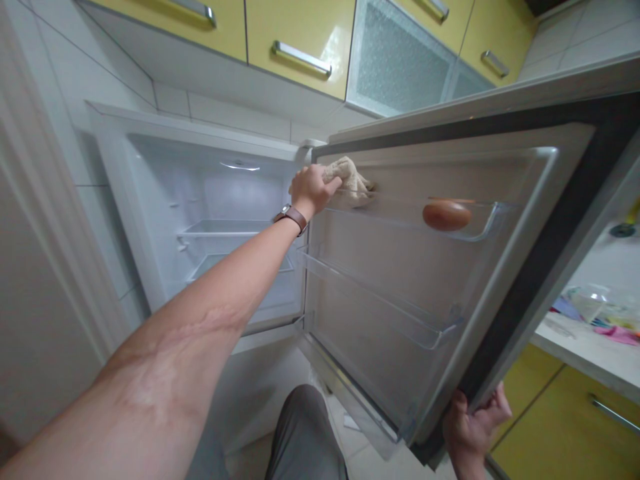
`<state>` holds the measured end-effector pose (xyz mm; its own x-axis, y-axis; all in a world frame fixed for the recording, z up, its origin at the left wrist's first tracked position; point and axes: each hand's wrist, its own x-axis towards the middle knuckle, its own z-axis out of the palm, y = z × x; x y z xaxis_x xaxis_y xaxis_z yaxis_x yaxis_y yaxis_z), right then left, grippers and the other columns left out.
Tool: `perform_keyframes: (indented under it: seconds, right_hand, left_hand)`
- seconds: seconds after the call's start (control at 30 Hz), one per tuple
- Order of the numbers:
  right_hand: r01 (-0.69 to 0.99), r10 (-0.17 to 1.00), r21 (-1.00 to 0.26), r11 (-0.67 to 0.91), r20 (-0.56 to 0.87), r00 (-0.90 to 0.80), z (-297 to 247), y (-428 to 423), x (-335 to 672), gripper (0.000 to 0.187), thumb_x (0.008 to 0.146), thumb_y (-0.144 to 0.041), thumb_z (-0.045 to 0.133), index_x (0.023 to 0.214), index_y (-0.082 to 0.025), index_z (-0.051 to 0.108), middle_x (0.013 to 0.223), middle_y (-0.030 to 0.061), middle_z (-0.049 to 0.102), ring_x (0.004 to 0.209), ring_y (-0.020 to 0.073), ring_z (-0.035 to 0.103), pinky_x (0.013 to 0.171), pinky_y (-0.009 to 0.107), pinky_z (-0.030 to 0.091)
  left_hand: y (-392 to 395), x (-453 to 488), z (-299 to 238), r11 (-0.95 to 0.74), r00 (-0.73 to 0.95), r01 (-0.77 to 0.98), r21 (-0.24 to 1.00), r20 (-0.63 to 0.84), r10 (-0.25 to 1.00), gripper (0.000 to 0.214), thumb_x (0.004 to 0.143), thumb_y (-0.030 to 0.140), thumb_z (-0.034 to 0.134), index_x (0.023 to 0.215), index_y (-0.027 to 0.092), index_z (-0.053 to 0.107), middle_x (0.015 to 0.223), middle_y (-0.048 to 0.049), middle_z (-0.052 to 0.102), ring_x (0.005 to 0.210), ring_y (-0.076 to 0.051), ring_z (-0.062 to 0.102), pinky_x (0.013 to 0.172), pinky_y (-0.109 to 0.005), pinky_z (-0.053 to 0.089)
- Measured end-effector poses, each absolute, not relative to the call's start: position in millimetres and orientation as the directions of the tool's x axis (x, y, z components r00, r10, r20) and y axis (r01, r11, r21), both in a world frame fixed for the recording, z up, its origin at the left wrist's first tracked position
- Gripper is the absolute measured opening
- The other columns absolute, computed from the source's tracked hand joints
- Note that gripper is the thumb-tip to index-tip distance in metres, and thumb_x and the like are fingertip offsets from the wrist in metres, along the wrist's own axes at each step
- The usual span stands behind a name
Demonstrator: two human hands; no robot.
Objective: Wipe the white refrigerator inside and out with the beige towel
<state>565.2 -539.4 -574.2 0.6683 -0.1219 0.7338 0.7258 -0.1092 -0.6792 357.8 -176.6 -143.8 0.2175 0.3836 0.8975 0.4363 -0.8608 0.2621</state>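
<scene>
While a grey-clad knee (307, 433) juts up at the bottom middle of the frame, the left arm (170, 360) slants from the lower left corner toward the centre, a watch (293, 217) on its wrist. At the lower right, the right hand (470, 430) has its grip curled around the outer edge of the fridge door (380, 257), near its bottom corner. The door's inner face fills the middle right, with a clear lower rack (390, 308) and an upper rack (483, 230); a brown oval thing (447, 215) sits toward the upper rack's right end. Just above the centre, the left hand (311, 190) has its grip clenched on a pale cloth (350, 180), beside the hinge end of that upper rack. The cloth lies to the right of the knuckles, bunched, its longer way running rightward and slightly down, roughly along the rack and toward the oval thing, well apart from it. The left hand is the nearer one to the cloth; the right is far off at the lower right. Behind, at middle left, stands the fridge (210, 130) with glass shelves (235, 230); a cluttered desk (565, 337) shows at the right edge, and yellow cupboards (300, 33) span the top.
</scene>
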Motion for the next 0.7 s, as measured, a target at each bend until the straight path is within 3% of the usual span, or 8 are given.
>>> perform_keyframes:
  seconds: [0.33,0.7]
  right_hand:
    - [0.729,-0.113,-0.672,-0.13,0.74,0.663,-571.7,-538.9,563.1,0.129,0.078,-0.092,0.057,0.162,0.0,0.023,0.148,0.0346,0.046,0.129,0.0447,0.057,0.107,0.067,0.045]
    - [0.735,-0.113,-0.667,-0.122,0.745,0.657,-568.6,-538.0,560.6,0.125,0.08,-0.091,0.057,0.161,-0.001,0.025,0.146,0.0325,0.046,0.126,0.0419,0.057,0.107,0.065,0.043]
  left_hand:
    - [-178.6,356.3,-143.8,-0.854,0.224,0.437,0.282,0.886,0.407,0.035,0.086,0.051,0.053,0.09,0.021,0.071,0.092,-0.0143,0.073,0.098,-0.032,0.066,0.076,-0.037,0.043]
    - [-175.7,357.0,-144.1,-0.855,0.234,0.433,0.284,0.881,0.411,0.035,0.086,0.051,0.053,0.091,0.021,0.071,0.093,-0.0145,0.073,0.101,-0.032,0.065,0.077,-0.037,0.044]
